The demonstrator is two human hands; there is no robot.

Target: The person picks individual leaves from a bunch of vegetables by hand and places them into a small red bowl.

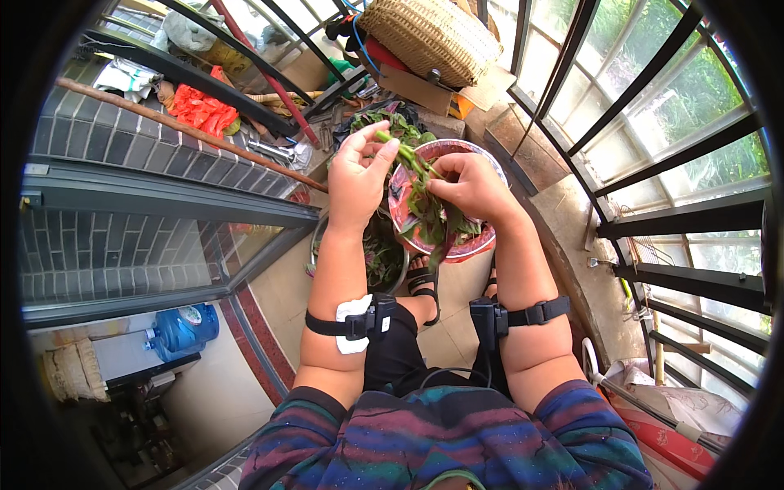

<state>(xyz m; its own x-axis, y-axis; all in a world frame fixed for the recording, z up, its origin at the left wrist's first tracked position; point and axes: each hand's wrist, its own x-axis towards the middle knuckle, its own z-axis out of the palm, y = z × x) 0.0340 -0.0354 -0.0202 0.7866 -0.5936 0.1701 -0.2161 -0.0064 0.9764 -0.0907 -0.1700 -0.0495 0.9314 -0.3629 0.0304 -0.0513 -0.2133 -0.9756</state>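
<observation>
My left hand pinches the thick pale-green end of a leafy vegetable stem between thumb and fingers. Farther down the same stem, the thumb and forefinger of my right hand grip a thin side stalk. Green and purple leaves hang below my hands. Under them is a round basin with a red lining and some plant scraps inside. A metal bowl of dark leafy greens stands to its lower left, partly hidden by my left forearm. More greens lie heaped beyond my left hand.
A woven basket rests on a cardboard box ahead. Black metal railings and window panes line the right side. At left are a glass door frame, a wooden pole and a red plastic bag. My sandalled foot is below the basin.
</observation>
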